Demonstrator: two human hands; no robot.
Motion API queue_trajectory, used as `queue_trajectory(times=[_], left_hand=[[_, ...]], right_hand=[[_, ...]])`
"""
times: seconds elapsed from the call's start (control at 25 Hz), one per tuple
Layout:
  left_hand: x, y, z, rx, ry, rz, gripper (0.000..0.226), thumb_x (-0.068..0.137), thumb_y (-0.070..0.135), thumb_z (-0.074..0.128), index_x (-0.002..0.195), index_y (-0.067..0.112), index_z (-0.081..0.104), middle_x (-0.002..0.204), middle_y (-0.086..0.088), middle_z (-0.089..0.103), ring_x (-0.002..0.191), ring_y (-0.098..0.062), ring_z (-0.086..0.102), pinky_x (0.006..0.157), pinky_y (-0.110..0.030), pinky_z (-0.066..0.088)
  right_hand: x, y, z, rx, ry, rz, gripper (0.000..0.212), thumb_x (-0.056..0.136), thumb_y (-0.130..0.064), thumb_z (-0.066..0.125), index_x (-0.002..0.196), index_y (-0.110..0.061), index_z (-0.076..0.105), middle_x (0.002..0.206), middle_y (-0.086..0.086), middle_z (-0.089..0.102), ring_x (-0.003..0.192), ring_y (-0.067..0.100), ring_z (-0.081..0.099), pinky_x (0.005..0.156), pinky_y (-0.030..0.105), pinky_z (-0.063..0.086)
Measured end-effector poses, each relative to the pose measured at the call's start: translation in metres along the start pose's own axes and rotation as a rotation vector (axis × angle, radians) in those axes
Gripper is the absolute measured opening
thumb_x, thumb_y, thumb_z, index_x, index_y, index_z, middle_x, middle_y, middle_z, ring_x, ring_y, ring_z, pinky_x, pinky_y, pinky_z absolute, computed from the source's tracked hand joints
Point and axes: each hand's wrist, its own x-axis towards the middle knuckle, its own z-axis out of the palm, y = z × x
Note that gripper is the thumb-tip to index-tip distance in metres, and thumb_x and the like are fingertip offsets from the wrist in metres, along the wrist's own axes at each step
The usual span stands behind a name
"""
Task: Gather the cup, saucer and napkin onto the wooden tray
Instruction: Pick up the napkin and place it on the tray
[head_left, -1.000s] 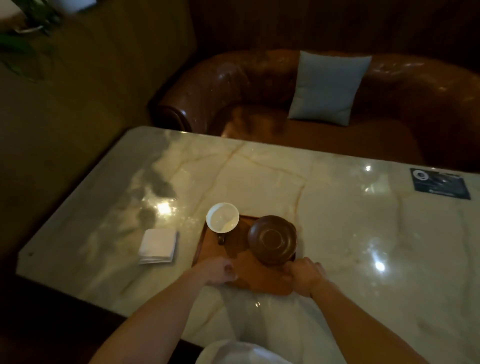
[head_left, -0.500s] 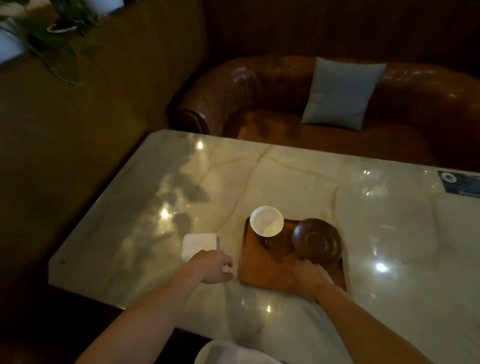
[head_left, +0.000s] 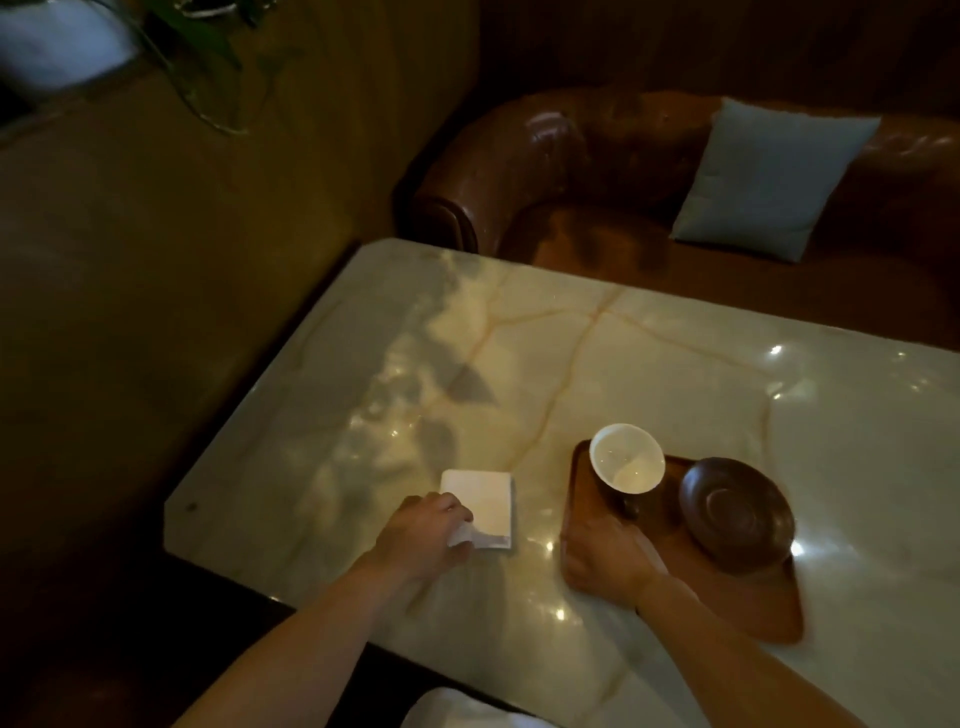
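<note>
Foliage of a green potted plant (head_left: 202, 57) occupies the upper left corner, above a dim wall panel. Below it lies the pale, glossy marble table (head_left: 597, 364), veined in amber and marked with bright light reflections.

Near the table's left front edge rests the folded white paper napkin (head_left: 480, 501), flat on the marble and well apart from the tray. The left hand (head_left: 423, 538) covers the napkin's near left corner; its fingers are curled down onto that corner, where a small raised fold of paper shows beneath the knuckles, so the grip appears to be a pinch on the napkin. Most of the napkin lies flat on the table.

To the right stands the rectangular reddish-brown wooden tray (head_left: 727, 597) with rounded corners. The right hand (head_left: 608, 558) is closed over the tray's near left edge, fingers wrapped at the rim. On the tray's far left corner stands the round white-lined cup (head_left: 627, 458), upright; its dark handle points towards the right hand. Just beside the cup, to its right, the dark brown round saucer (head_left: 736, 508) sits on the tray, slightly tilted, with its far rim overhanging the tray's edge.

Beyond the table, a brown leather sofa (head_left: 545, 166) carries a pale blue-grey square cushion (head_left: 769, 179) at the upper right.
</note>
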Motion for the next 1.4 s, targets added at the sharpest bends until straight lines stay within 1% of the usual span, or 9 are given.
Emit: queue_trajectory(times=[0.16,0.32,0.44,0.64,0.76,0.88,1.04,1.2,1.4], left_hand=[[0.004,-0.023,-0.001,-0.117,0.012,-0.081,0.045,0.087,0.047,0.055,0.128,0.028,0.054,0.133,0.008,0.052,0.118,-0.014,0.049,0.095,-0.029,0.036],[0.016,-0.033,-0.005,-0.153,0.039,-0.17,0.047,0.08,0.044,0.063,0.123,0.028,0.055,0.131,0.007,0.052,0.115,-0.02,0.051,0.093,-0.03,0.042],[0.029,-0.038,-0.006,-0.196,0.029,-0.24,0.051,0.075,0.042,0.069,0.121,0.03,0.051,0.13,0.006,0.05,0.114,-0.023,0.051,0.092,-0.033,0.041],[0.048,-0.047,0.0,-0.182,0.017,-0.226,0.064,0.068,0.047,0.071,0.125,0.03,0.048,0.13,0.003,0.049,0.119,-0.023,0.045,0.097,-0.037,0.039],[0.056,-0.056,0.004,-0.173,-0.018,-0.217,0.074,0.064,0.055,0.071,0.13,0.031,0.046,0.133,0.003,0.044,0.121,-0.023,0.041,0.098,-0.039,0.039],[0.06,-0.06,0.005,-0.151,-0.041,-0.205,0.082,0.061,0.06,0.071,0.133,0.032,0.044,0.135,0.002,0.04,0.122,-0.023,0.038,0.099,-0.04,0.037],[0.062,-0.06,0.009,-0.119,-0.01,-0.206,0.081,0.058,0.061,0.073,0.13,0.034,0.046,0.135,0.003,0.041,0.121,-0.023,0.038,0.097,-0.038,0.034],[0.064,-0.06,0.01,-0.137,0.003,-0.209,0.077,0.055,0.059,0.075,0.124,0.034,0.05,0.133,0.002,0.041,0.119,-0.023,0.038,0.095,-0.037,0.031],[0.064,-0.054,0.012,-0.214,0.026,-0.254,0.065,0.054,0.047,0.075,0.111,0.031,0.049,0.122,0.002,0.047,0.112,-0.025,0.041,0.091,-0.039,0.035]], right_hand=[[0.031,-0.016,-0.002,-0.001,-0.02,-0.042,0.045,0.093,-0.047,0.046,0.136,-0.032,0.047,0.132,-0.001,0.056,0.122,0.021,0.048,0.099,0.037,0.041],[0.064,-0.025,-0.001,-0.03,-0.039,-0.031,0.054,0.091,-0.054,0.049,0.139,-0.029,0.042,0.135,0.0,0.052,0.123,0.022,0.046,0.099,0.038,0.041],[0.086,-0.029,0.001,-0.028,-0.052,-0.026,0.07,0.085,-0.064,0.051,0.143,-0.027,0.035,0.14,0.001,0.048,0.127,0.024,0.042,0.1,0.041,0.04],[0.107,-0.035,0.004,-0.033,-0.076,-0.044,0.089,0.078,-0.067,0.057,0.149,-0.026,0.021,0.152,0.003,0.03,0.138,0.028,0.025,0.109,0.047,0.029],[0.113,-0.036,0.006,-0.052,-0.1,-0.048,0.095,0.077,-0.067,0.059,0.151,-0.026,0.015,0.156,0.004,0.019,0.142,0.031,0.013,0.115,0.049,0.018],[0.113,-0.037,0.008,-0.05,-0.096,-0.022,0.096,0.077,-0.066,0.061,0.151,-0.027,0.014,0.158,0.005,0.014,0.144,0.033,0.008,0.117,0.049,0.013],[0.112,-0.04,0.012,-0.046,-0.074,0.005,0.091,0.078,-0.063,0.062,0.15,-0.028,0.017,0.158,0.003,0.014,0.144,0.032,0.008,0.117,0.049,0.011],[0.11,-0.043,0.016,-0.018,-0.025,0.037,0.083,0.074,-0.061,0.067,0.142,-0.031,0.029,0.153,0.003,0.022,0.141,0.032,0.013,0.116,0.051,0.011],[0.107,-0.049,0.02,0.103,0.057,0.067,0.074,0.065,-0.05,0.078,0.126,-0.033,0.039,0.131,-0.003,0.045,0.127,0.024,0.034,0.109,0.045,0.028]])
